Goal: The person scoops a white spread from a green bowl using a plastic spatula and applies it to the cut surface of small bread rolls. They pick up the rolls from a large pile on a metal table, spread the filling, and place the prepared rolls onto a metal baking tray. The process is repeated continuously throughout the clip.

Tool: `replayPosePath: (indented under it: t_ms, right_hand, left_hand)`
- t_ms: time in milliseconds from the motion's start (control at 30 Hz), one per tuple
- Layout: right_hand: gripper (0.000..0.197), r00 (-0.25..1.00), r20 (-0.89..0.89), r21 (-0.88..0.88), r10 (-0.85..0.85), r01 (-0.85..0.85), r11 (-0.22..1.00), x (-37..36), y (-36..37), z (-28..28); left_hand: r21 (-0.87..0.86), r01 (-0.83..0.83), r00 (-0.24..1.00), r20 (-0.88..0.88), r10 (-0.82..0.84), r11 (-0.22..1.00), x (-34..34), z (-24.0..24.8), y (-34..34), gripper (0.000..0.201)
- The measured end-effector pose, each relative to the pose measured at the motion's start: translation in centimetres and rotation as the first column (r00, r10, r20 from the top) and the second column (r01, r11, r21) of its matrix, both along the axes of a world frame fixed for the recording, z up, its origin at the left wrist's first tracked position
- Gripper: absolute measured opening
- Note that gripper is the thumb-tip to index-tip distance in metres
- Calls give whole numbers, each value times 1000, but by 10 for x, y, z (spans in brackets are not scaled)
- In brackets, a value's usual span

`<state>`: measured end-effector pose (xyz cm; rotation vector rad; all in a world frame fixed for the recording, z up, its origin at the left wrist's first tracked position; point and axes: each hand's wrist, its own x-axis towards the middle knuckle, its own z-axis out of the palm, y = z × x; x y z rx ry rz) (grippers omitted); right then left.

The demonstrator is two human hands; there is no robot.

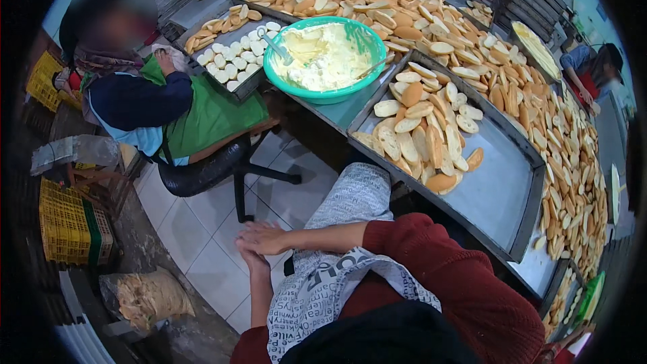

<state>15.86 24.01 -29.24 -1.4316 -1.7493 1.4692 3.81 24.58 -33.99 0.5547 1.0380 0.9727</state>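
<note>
My right hand (268,238) lies across my left hand (253,256), palm against palm, above my lap and the tiled floor. Their fingers look stretched out, the left ones partly covered by the right. I see no object in either. Ahead of me, a metal tray (512,192) holds a heap of halved oval bread slices (421,128) at its left end. Left of it stands a green plastic bowl (290,84) of pale yellow cream (317,61), with a spatula (278,49) and another utensil's handle (373,71) resting in it.
A co-worker (128,94) sits at the left on a black swivel chair (209,168), beside a tray of cream-topped pieces (236,57). A large pile of bread slices (404,17) covers the table. Yellow crates (67,222) and a plastic bag (151,296) stand at the left. Other people work across the table.
</note>
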Motion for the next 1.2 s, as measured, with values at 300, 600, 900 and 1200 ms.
replayPosePath:
  t_ms: [300, 600, 900, 1200]
  right_hand:
    - [82, 632, -631, -539, -449, 59, 840, -35, 20, -10]
    - [71, 926, 79, 430, 370, -366, 825, -23, -2, -27]
    - [72, 347, -694, -683, -630, -44, 729, -54, 9, 18]
    - [66, 750, -650, -11, -123, 153, 988, 66, -4, 130]
  left_hand:
    - [453, 776, 429, -889, 160, 439, -14, -25, -15, 65]
    - [124, 220, 957, -221, -189, 968, -42, 76, -32, 64]
    - [455, 462, 622, -778, 88, 761, 8, 32, -23, 75]
    - [-711, 482, -676, -674, -299, 512, -50, -35, -2, 87]
